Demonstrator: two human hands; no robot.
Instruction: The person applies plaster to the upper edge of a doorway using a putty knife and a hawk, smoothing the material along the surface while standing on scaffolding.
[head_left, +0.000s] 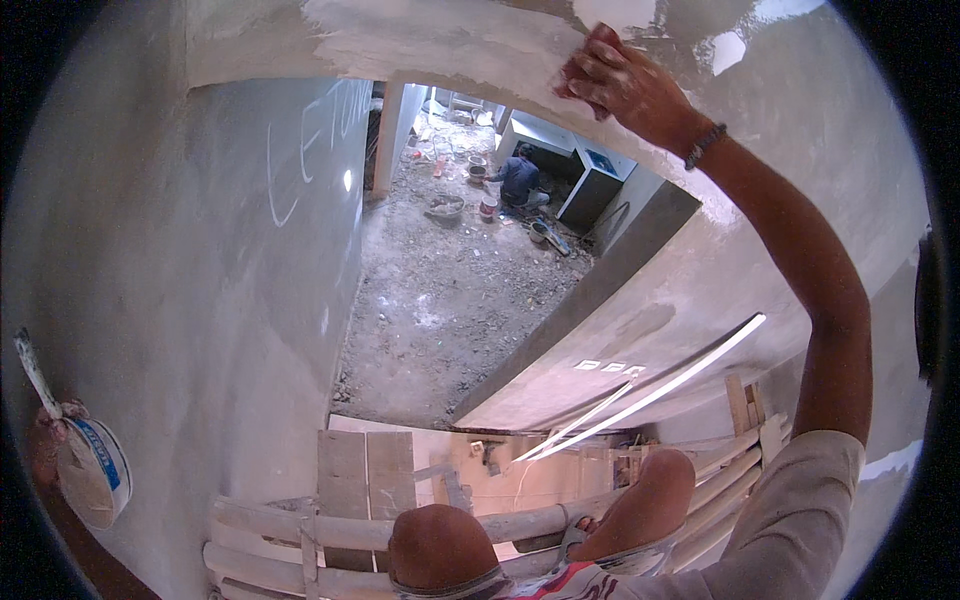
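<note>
Head: left hand (46,448) holding round tub (95,480), right (612,80) by mottled plaster (440,45).

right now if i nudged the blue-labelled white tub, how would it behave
The white tub might tip, being held at its edge by the left hand. What looks like beige paste inside could add weight. Its round rim suggests fair stiffness.

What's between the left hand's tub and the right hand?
Head view: from tub to right hand, grey wall, then farther-off floor with a basin and crouching person, then overhead plaster.
</note>
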